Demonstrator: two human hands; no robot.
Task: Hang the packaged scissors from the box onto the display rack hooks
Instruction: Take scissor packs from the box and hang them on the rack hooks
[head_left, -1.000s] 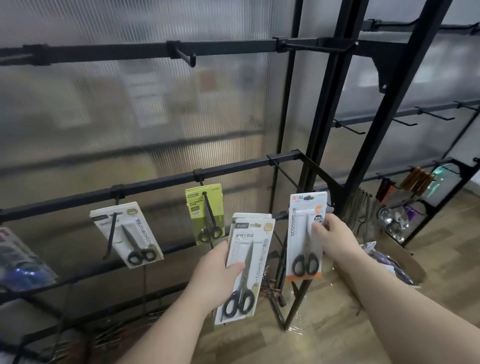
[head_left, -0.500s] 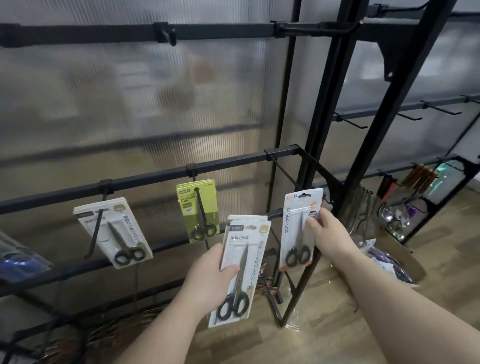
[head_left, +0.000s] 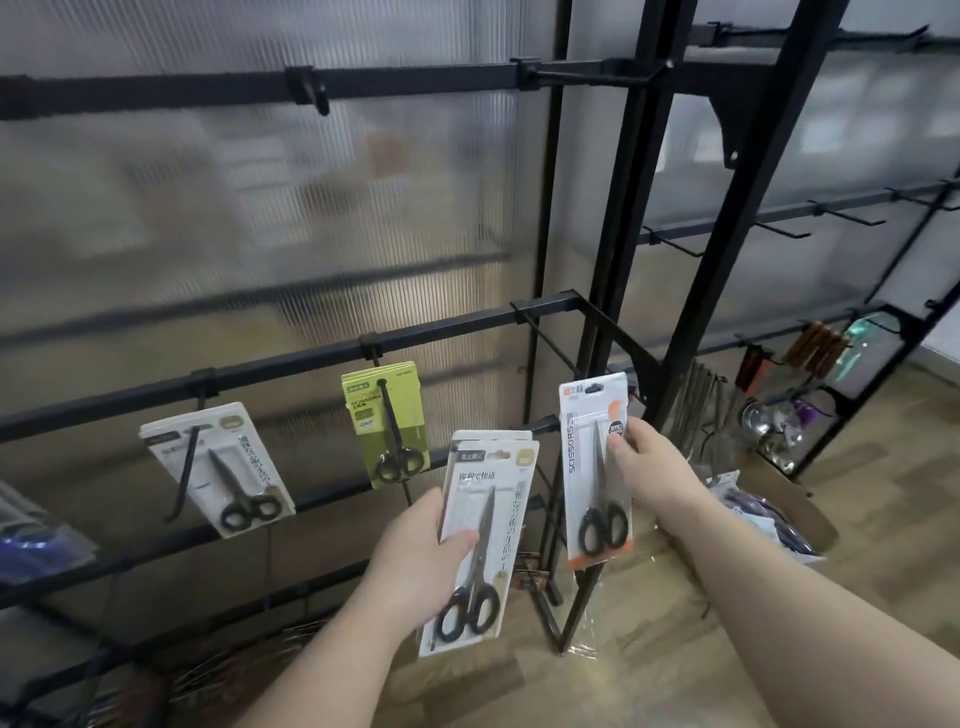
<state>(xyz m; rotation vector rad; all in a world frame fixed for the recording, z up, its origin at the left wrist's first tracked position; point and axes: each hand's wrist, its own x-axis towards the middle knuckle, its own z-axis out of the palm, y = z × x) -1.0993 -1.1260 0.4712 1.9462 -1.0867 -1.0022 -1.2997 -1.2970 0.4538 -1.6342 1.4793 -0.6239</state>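
Currently the left hand (head_left: 415, 561) grips a stack of white packs (head_left: 485, 519), thumb laid across the front card and the other fingers curled behind it. At least two cards show, fanned slightly at the top, and the front one carries black-handled scissors with the blades pointing up. The right hand (head_left: 649, 467), just to the right and a little higher, pinches a white-and-orange pack (head_left: 587, 467) by its right edge with the thumb on the front. It holds the pack upright with the hang hole on top, and this pack also contains black-handled scissors. The two held packs stand side by side with a narrow gap between them. The top of the white-and-orange pack sits in front of the rack's black corner bracket (head_left: 618, 338); whether its hole is on a hook cannot be told. Up and left of the left hand, a green pack (head_left: 363, 415) hangs from a hook (head_left: 392, 421) on the black rail (head_left: 291, 359). Farther left, a tilted white pack (head_left: 234, 457) hangs from the same rail. Behind the rail stands a ribbed translucent panel (head_left: 260, 208). To the right of the right hand and lower down, a cardboard box (head_left: 810, 512) holding packaged goods sits on the wooden floor (head_left: 649, 675). Beyond it, a second rack section carries other hanging goods (head_left: 815, 348).
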